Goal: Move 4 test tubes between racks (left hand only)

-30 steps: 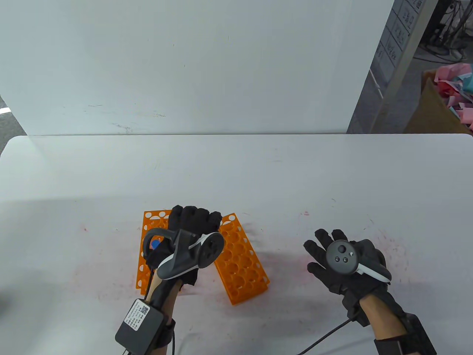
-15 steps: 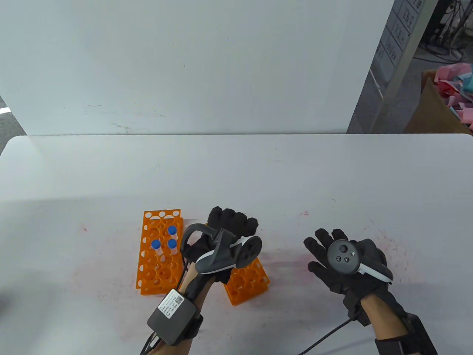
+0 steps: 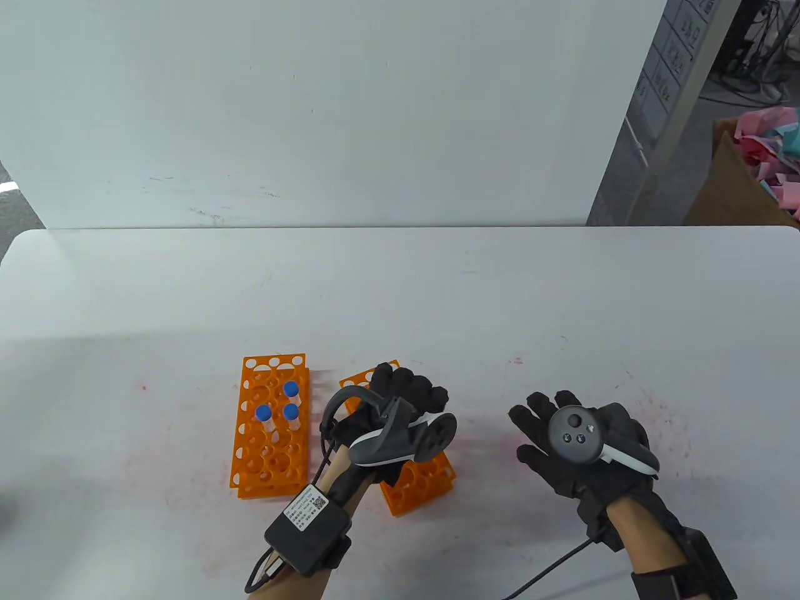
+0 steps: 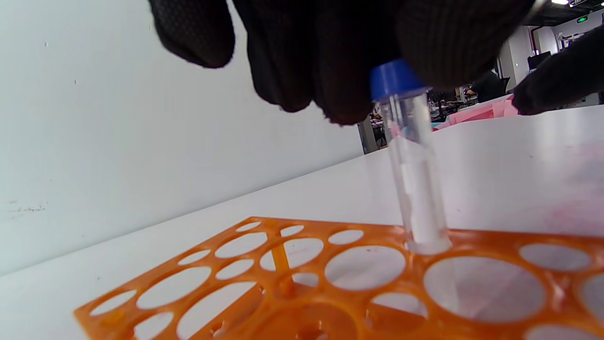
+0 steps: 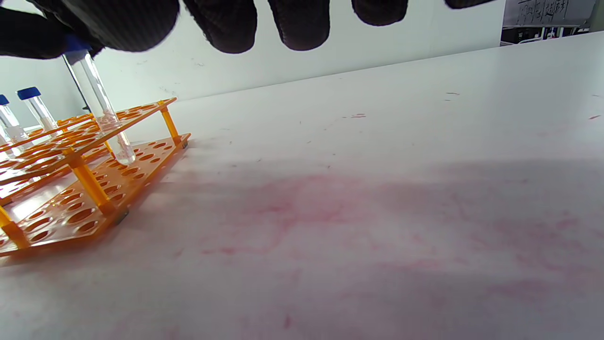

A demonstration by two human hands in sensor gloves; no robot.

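Note:
Two orange racks lie on the white table. The left rack (image 3: 270, 431) holds three clear test tubes with blue caps (image 3: 290, 390). My left hand (image 3: 409, 394) hovers over the right rack (image 3: 425, 478) and pinches a fourth blue-capped tube by its cap. In the left wrist view the tube (image 4: 415, 179) stands upright with its lower end in a hole of the right rack (image 4: 330, 283). The right wrist view shows the same tube (image 5: 101, 111) reaching down through the rack's top plate (image 5: 141, 113). My right hand (image 3: 572, 437) rests flat on the table to the right, holding nothing.
A white board stands upright behind the table (image 3: 400, 281). Pink stains mark the tabletop near my right hand. A cardboard box with pink and blue scraps (image 3: 759, 169) sits off the table at the far right.
My left hand has moved right from the left rack to the right rack with one tube, uncovering three tubes in the left rack. My right hand has barely shifted.

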